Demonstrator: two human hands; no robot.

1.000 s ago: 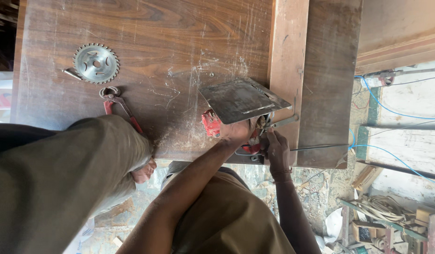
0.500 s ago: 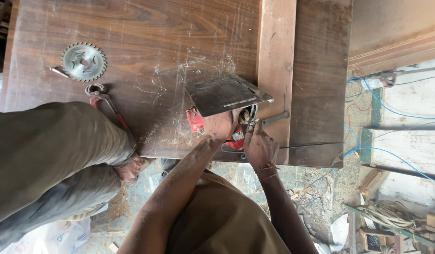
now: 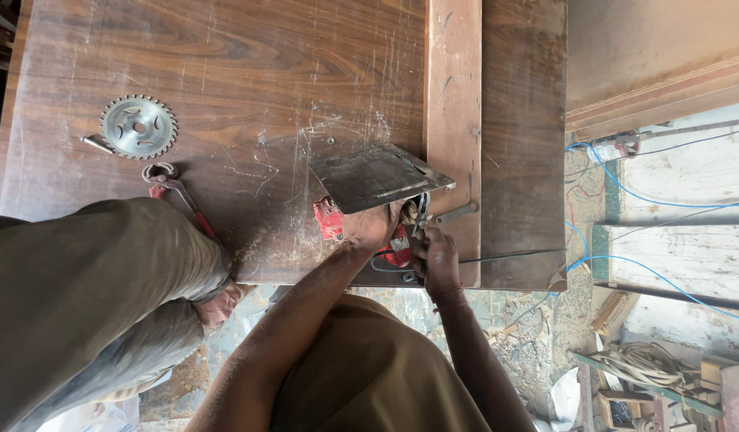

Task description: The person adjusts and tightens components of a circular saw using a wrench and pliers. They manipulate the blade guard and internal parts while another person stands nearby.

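Leftward shifts the saw blade [image 3: 138, 126] since earlier. Left hand [image 3: 371, 228] wraps the red circular saw [image 3: 361, 200] at the board's [image 3: 225, 88] near edge; right hand [image 3: 435, 258] pinches, seemingly, a fitting. Bracing the saw keeps it from slipping.

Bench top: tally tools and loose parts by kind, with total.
Red power saw, gripped by left hand and right hand: 1
Toothed saw blade: 1
Red-handled pliers: 1
Wood plank: 1
Total: 4
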